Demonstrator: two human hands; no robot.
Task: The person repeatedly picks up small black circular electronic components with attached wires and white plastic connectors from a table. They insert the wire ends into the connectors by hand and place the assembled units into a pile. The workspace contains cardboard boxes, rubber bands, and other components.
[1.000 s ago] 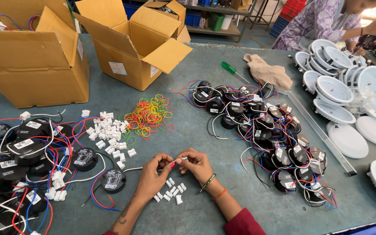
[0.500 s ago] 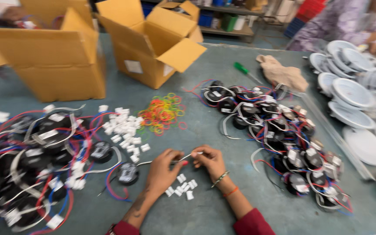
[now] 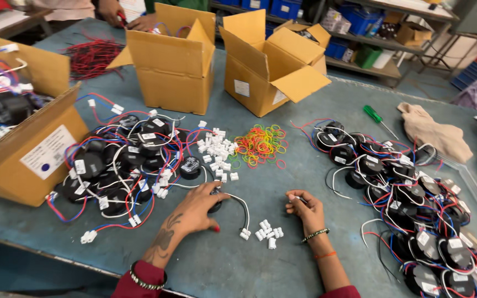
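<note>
Near the small heap of white connectors (image 3: 266, 233), your left hand (image 3: 199, 208) pressed down on a black driver (image 3: 215, 205). Your right hand (image 3: 306, 208) pinched a white wire end (image 3: 293, 197), bare table (image 3: 282, 182) just beyond, piles both sides.

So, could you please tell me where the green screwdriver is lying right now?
In the head view, the green screwdriver lies on the table's far right side, just left of the beige cloth and beyond the right-hand pile of black modules.
</note>
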